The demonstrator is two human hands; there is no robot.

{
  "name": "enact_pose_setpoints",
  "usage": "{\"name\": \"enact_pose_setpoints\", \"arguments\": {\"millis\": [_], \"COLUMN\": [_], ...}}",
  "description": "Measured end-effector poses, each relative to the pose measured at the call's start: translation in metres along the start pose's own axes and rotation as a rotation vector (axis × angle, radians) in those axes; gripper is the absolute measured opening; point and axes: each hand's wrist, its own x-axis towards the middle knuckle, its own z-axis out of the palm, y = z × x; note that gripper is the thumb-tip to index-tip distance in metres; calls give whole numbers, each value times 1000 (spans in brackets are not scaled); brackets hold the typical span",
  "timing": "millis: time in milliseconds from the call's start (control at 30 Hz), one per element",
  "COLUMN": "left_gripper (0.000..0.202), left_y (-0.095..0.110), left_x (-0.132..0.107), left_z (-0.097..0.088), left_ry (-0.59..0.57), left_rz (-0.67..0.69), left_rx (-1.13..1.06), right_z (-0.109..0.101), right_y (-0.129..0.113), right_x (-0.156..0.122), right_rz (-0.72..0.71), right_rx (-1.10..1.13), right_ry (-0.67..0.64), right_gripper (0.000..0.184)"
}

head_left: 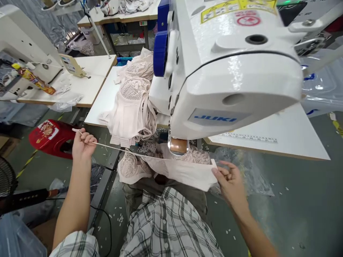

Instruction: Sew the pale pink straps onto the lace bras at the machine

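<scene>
The brand name JUKI is the one text that reads clearly, in blue capitals on a grey plate (219, 117) across the front of the white sewing machine (241, 80). On the machine's top sit a yellow label (223, 11) and a red round sign (248, 21), their wording too small to read. A measuring scale (249, 137) runs along the white tabletop (300, 134), its numbers illegible. The print on the bottle's label (32, 76) cannot be made out.
</scene>
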Motion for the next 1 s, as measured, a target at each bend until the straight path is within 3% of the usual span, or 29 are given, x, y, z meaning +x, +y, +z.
{"name": "enact_pose_setpoints", "arguments": {"millis": [67,100,133,233,300,367,467,700,767,833,933,1000], "left_gripper": [37,33,28,28,27,26,27,30,19,19,29,37], "left_y": [-25,-42,-61,-118,-146,-162,-171,-186,-195,-204,-220,-232], "left_x": [-16,-28,-41,-84,-108,-125,-138,-137,-133,-132,-139,-147], "left_z": [7,13,21,46,60,69,78,82,73,60,39,32], "left_ry": [-35,-87,-152,-351,-443,-526,-685,-1003,-959,-794,-580,-492], "left_rz": [-88,-170,-250,-475,-520,-504,-417,-77,38,57,-247,-377], "left_rx": [77,171,277,564,646,759,1042,1542,1527,1334,892,715], "right_z": [15,24,33,60,73,80,81,66,64,65,78,93], "right_y": [3,1,-3,-25,-42,-56,-73,-88,-77,-59,-35,-27], "right_x": [-5,-7,-9,-15,-15,-13,-7,10,18,24,18,3], "right_rz": [-71,-109,-144,-196,-196,-191,-178,-286,-297,-234,-54,-43], "right_rx": [23,-33,-109,-282,-276,-222,-208,-532,-590,-491,-160,-60], "right_ry": [186,177,100,-326,-497,-559,-607,-759,-720,-537,-225,-127], "right_gripper": [45,39,32,24,25,28,31,18,18,17,21,23]}}
